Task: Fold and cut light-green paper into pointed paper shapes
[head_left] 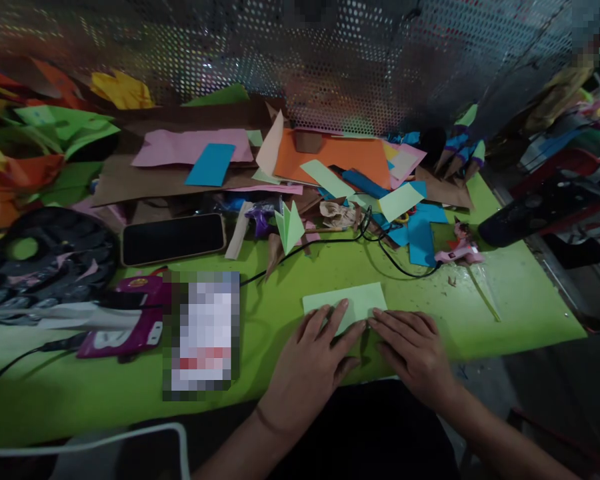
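Observation:
A pale green sheet of paper [360, 300] lies flat on the green table [280, 373] in front of me. My left hand [313, 350] presses on its left and lower part, fingers spread over the surface. My right hand [414, 350] rests at the sheet's lower right, fingers stretched out together with their tips on the edge. The two hands' fingertips nearly meet at the lower edge. A folded pale green paper piece [290, 227] stands beyond, and several blue paper pieces [421, 237] lie at the back right.
A pink glue gun [459, 253] with a black cord lies to the right, near a dark bottle [540, 207]. On the left are a dark phone [174, 239], a purple device [130, 313] and a black round tray [45, 267]. Stacked coloured paper [333, 159] lines the perforated metal panel [350, 67].

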Demonstrator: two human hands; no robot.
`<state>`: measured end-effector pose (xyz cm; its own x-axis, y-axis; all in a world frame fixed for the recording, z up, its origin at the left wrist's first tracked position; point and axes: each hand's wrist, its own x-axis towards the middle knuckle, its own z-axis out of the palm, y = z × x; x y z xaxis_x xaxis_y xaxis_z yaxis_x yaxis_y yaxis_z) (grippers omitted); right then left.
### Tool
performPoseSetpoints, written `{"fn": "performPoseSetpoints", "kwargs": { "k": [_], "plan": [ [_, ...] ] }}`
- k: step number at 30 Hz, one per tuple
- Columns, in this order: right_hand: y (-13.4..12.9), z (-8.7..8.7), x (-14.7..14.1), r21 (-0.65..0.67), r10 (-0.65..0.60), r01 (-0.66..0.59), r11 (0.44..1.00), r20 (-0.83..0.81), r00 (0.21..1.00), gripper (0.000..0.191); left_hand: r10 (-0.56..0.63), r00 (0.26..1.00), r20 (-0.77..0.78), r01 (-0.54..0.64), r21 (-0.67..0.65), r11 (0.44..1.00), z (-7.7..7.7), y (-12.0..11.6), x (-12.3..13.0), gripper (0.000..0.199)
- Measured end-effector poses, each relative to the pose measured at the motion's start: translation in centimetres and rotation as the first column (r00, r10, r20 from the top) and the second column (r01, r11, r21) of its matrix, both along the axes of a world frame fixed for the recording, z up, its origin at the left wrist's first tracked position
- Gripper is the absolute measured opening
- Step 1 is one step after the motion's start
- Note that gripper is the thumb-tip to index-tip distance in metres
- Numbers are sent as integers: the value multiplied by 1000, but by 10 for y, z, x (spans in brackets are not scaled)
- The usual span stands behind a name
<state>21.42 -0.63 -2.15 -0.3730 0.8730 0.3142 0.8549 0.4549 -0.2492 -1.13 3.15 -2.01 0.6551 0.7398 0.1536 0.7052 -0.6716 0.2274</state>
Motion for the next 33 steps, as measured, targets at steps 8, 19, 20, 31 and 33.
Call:
{"fn": "performPoseSetpoints", "kwargs": {
  "k": [8,19,20,31,33],
  "plan": [
    [0,1,2,-3,8,-8,1000,7,1000,46,-13,1000,2,13,-22,1000,0,0,-2,56],
    [-8,10,-12,-30,94,-92,995,85,992,45,-42,997,70,47,-68,997,-7,-7,-10,62],
    [-9,9,-12,-56,123,-119,991,90,988,46,-41,997,72,46,-70,996,-7,-8,-11,62],
    [-13,-1,13,-18,148,-147,989,76,986,45,-13,999,45,12,21,1000,-14,-32,-39,58],
    [-13,-2,14,-16,145,-144,989,74,987,44,3,999,38,-4,28,1000,-12,-36,-46,55]
  ]
}}
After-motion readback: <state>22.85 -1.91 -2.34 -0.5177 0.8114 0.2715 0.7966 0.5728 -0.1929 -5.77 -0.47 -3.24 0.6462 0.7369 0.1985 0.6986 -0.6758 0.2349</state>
